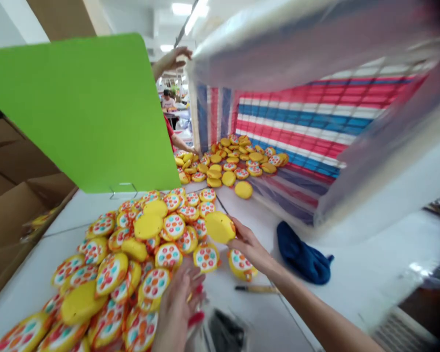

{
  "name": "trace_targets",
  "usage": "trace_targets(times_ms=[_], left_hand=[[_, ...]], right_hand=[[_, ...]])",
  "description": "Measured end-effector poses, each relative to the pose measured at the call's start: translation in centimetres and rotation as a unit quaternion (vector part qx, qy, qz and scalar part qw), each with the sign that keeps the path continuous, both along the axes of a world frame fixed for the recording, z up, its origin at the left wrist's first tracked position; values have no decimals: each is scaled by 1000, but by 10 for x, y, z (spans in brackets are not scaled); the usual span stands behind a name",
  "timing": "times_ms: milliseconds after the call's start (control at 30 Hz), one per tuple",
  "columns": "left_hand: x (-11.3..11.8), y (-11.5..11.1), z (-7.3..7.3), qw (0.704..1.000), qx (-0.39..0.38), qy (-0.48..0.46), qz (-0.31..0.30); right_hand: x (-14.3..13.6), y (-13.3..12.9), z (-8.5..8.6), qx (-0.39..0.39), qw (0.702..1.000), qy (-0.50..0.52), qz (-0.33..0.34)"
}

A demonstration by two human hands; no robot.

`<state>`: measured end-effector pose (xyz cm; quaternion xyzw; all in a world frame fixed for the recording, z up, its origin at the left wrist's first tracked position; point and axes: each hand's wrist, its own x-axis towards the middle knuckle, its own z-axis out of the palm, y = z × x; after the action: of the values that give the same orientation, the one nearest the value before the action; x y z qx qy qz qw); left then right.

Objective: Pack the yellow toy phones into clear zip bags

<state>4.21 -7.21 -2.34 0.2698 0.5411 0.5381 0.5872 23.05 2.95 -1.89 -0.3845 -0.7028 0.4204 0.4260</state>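
Observation:
A yellow round toy (220, 228), its plain side up, is pinched between the thumb and fingers of my right hand (247, 242) over the white table. My left hand (181, 298) is at the bottom centre, blurred, beside the right edge of a big heap of the same toys (156, 283); what its fingers hold, if anything, is hard to make out. Several toys in the heap show white faces with coloured dots. One such toy (242, 263) lies just below my right hand. A blurred clear bag with something dark (223, 330) is right of my left hand.
A green board (84, 112) stands behind the heap. A large striped bag (300, 122) lies open at the right, with more toys (238, 159) at its mouth, and another person's hand (176, 59) touches it. A blue cloth (302, 256) and a thin tool (256, 289) lie on the table (264, 215).

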Motion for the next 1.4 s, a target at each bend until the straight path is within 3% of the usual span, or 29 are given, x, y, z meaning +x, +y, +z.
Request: trace_targets(times_ms=[100, 200, 267, 333, 433, 567, 700, 833, 1000, 1133, 1233, 1333, 1400], left_hand=[[10, 5, 9, 978, -27, -206, -17], [7, 0, 13, 973, -43, -225, 22], [3, -7, 14, 975, -53, -209, 55], [-1, -15, 13, 974, -65, -207, 65], [-3, -21, 9, 974, -69, -204, 64], [1, -25, 4, 984, -13, -171, 49], [-2, -30, -2, 997, 38, -65, 19], [-11, -32, -7, 996, 43, 77, 16], [-15, -35, -14, 995, 29, 95, -4], [-21, -41, -31, 986, -44, 145, 64], [-29, -41, -40, 982, -53, 155, 96], [-32, -37, -36, 989, -38, 116, 84], [-29, -32, -28, 993, -59, 47, 92]], right_hand=[[-20, -47, 6, 116, 988, -91, 50], [-29, -78, 4, 152, 979, -103, 83], [-28, -87, -2, 99, 994, -46, 32], [-26, -90, -10, -16, 999, 31, -28], [-26, -90, -17, -175, 979, 99, -31], [-38, -95, -19, -231, 963, 141, -10], [-49, -100, -22, -217, 960, 180, 1], [-52, -102, -25, -192, 964, 183, 12], [-57, -100, -29, -249, 938, 239, 33], [-60, -102, -35, -214, 952, 219, 30], [-57, -104, -35, -178, 973, 143, 26], [-36, -98, -25, -50, 997, 18, -55], [-15, -85, -16, 59, 986, -26, -151]])
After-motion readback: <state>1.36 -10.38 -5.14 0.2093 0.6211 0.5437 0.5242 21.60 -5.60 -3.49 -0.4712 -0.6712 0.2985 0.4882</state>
